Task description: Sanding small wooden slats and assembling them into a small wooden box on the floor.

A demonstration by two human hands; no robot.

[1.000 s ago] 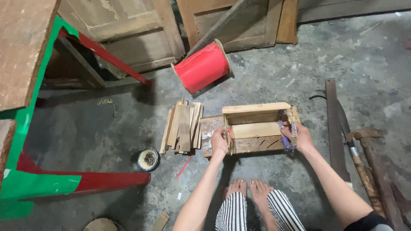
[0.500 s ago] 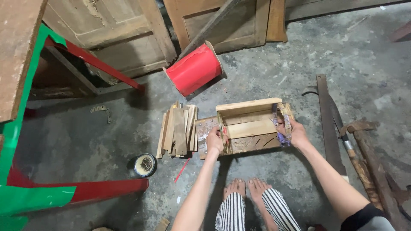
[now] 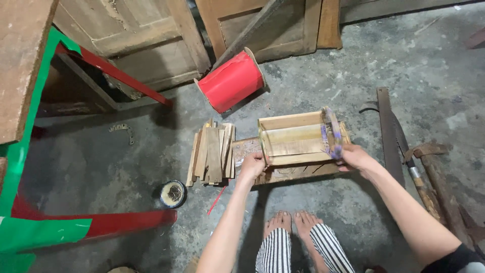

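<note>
The frame (image 3: 298, 136), a small open box of pale wooden slats, sits at centre frame on a board (image 3: 288, 169) that lies flat on the concrete floor (image 3: 353, 76).

**Hand state**
- Left hand (image 3: 252, 164): fingers curled, gripping the left end wall of the frame.
- Right hand (image 3: 356, 156): fingers closed on the right end of the frame, at a purple band (image 3: 331, 136) looped over that end.

**Progress, as judged from the view**
- Done: four walls appear assembled into a rectangle, with at least one slat laid across the inside.
- Not done: the inside looks only partly filled. A stack of loose slats (image 3: 212, 154) lies just left of the board, apparently unused.
- Whether the joints are fastened cannot be told.

**Edges**
- The frame's right end stands near the board's right edge; the left end sits well inside the board.
- The stack touches or nearly touches the board's left edge.

**Room for movement**
- Upper left of the frame: a red spool (image 3: 232, 81) lies on its side, apart from the frame.
- Right: a saw blade (image 3: 389, 131) and rusty tools (image 3: 429, 172) lie near the right forearm.
- Below: bare feet (image 3: 295, 225) rest just beneath the board.
- Lower left: a small round tin (image 3: 173, 193) stands near the stack; farther left stands a red and green bench (image 3: 30, 151).
- Open floor lies above and to the right of the frame.
</note>
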